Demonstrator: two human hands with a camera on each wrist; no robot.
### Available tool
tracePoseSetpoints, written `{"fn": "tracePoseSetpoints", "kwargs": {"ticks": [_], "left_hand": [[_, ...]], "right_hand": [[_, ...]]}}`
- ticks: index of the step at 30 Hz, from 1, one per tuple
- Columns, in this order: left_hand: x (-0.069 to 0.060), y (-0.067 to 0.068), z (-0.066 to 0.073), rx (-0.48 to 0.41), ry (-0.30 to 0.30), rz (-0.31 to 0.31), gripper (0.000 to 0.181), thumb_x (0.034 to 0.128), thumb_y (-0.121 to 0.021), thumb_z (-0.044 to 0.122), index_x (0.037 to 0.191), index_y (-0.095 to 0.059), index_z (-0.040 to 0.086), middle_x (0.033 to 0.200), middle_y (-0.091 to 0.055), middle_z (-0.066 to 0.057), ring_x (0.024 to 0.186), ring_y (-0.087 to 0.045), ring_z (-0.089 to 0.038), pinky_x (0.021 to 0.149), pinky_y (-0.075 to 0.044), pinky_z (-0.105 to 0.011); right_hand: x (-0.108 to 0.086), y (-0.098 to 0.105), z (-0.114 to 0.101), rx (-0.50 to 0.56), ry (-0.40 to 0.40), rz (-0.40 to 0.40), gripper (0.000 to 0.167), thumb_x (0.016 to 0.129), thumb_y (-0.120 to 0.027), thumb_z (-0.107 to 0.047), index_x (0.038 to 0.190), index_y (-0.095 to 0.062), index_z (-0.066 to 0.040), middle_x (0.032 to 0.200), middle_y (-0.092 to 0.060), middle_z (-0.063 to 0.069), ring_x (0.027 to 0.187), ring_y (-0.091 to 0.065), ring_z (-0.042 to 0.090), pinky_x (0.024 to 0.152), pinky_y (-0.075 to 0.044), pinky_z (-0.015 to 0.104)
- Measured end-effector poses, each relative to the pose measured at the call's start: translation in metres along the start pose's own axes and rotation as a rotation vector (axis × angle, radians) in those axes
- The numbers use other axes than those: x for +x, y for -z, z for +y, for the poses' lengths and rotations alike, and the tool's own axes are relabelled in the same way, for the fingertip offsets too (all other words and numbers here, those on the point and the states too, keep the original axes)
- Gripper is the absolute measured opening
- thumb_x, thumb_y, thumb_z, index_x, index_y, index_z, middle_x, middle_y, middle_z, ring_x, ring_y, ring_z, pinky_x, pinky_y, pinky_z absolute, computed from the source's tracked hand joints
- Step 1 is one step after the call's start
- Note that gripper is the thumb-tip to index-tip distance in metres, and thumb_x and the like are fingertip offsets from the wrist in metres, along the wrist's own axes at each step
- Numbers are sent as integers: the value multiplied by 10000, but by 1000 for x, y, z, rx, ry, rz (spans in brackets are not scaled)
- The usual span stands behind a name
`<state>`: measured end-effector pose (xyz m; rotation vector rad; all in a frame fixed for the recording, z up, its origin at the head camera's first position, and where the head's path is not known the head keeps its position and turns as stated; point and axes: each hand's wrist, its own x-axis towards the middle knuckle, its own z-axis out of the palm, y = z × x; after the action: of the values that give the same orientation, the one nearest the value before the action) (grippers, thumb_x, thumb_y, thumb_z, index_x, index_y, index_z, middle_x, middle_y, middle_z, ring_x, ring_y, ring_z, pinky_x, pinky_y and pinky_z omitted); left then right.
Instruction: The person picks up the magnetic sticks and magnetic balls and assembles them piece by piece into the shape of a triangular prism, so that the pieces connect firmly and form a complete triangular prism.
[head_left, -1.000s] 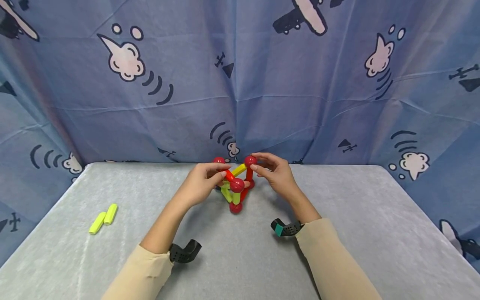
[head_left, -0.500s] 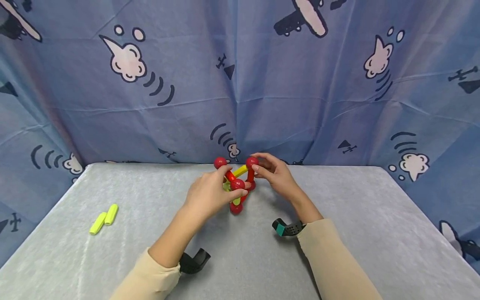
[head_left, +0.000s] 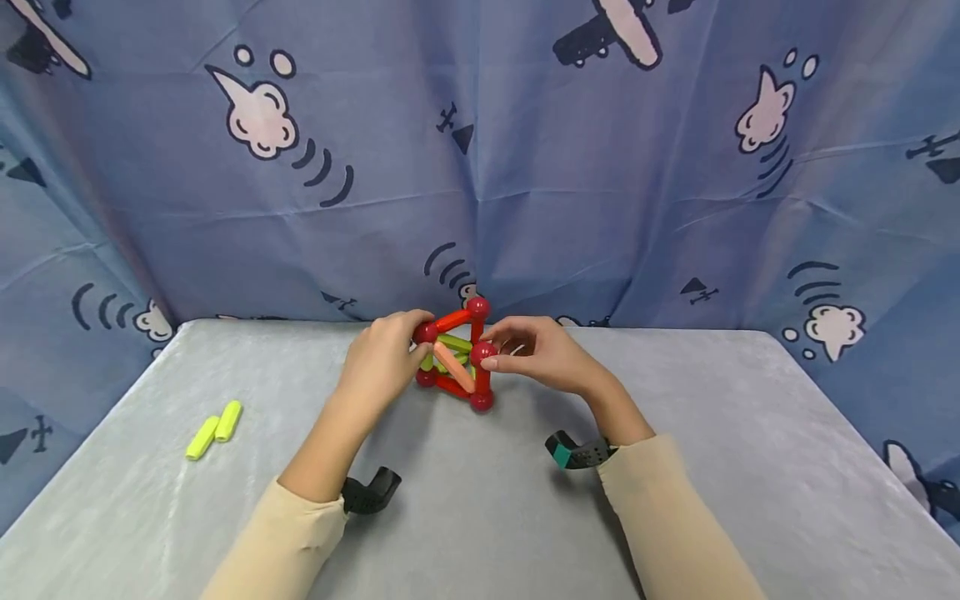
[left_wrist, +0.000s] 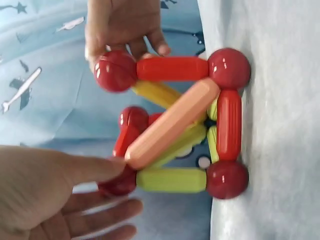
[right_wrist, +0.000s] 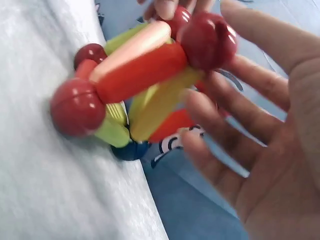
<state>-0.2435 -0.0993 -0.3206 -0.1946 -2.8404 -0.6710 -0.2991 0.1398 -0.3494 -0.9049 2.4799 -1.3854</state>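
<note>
Near the table's far edge stands a frame of magnetic rods and balls [head_left: 452,386]. Its red balls join red, yellow-green, yellow and salmon rods, and a dark blue ball [right_wrist: 131,150] shows low at the back in the right wrist view. The salmon rod [left_wrist: 172,122] runs diagonally across one face. My left hand [head_left: 382,354] pinches the upper left red ball [head_left: 425,333] between thumb and fingers. On the other side, my right hand [head_left: 543,354] holds the upper right red ball [head_left: 483,353] by thumb and index finger, its other fingers spread behind.
Two loose yellow-green rods [head_left: 215,432] lie side by side on the left of the grey-covered table [head_left: 480,517]. A blue patterned curtain [head_left: 555,183] hangs right behind the table's far edge.
The rod frame has turned, bringing the salmon rod to the front. My left hand left the near ball and now pinches the left one; my right hand came slightly nearer and left.
</note>
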Motion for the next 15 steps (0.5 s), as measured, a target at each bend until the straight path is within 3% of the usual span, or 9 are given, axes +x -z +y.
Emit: {"fn": "tracePoseSetpoints", "kwargs": {"ticks": [4, 7, 11, 13, 15], "left_hand": [[1, 8, -12, -83, 28, -97, 444, 964, -698, 243, 1390, -603, 156, 1284, -686, -69, 1030, -674, -246, 833, -577, -418], [-3, 20, -26, -90, 69, -167, 508, 986, -661, 296, 1463, -526, 180, 1410, -618, -67, 1140, -664, -274, 911, -571, -474], [-22, 48, -62, 9, 81, -201, 468, 1013, -609, 305, 1442, -545, 128, 1412, -618, -141, 1174, -665, -350, 947, -537, -557], [-37, 60, -85, 86, 94, -181, 409, 1008, -609, 264, 1375, -601, 84, 1355, -638, -199, 1132, -669, -396, 904, -530, -581], [-54, 68, -109, 160, 145, -172, 388, 983, -618, 222, 1316, -628, 22, 1285, -631, -279, 1071, -657, -470, 832, -521, -609]], "right_hand": [[5, -6, -6, -41, 33, -10, 380, 865, -804, -233, 1209, -707, -102, 1158, -696, 42, 948, -652, 206, 820, -567, 381], [6, -8, -6, -23, 29, -24, 348, 884, -786, -218, 1200, -708, -94, 1122, -718, 48, 930, -665, 216, 784, -568, 381], [7, -9, -1, 31, 21, -23, 322, 893, -771, -200, 1189, -707, -88, 1075, -731, 55, 917, -670, 231, 770, -559, 383], [6, -9, 1, 56, 20, -25, 318, 895, -767, -194, 1188, -709, -87, 1089, -729, 63, 925, -670, 236, 784, -562, 385], [5, -7, 3, 75, 18, -27, 318, 897, -762, -192, 1191, -709, -83, 1111, -724, 73, 948, -667, 240, 809, -561, 384]]}}
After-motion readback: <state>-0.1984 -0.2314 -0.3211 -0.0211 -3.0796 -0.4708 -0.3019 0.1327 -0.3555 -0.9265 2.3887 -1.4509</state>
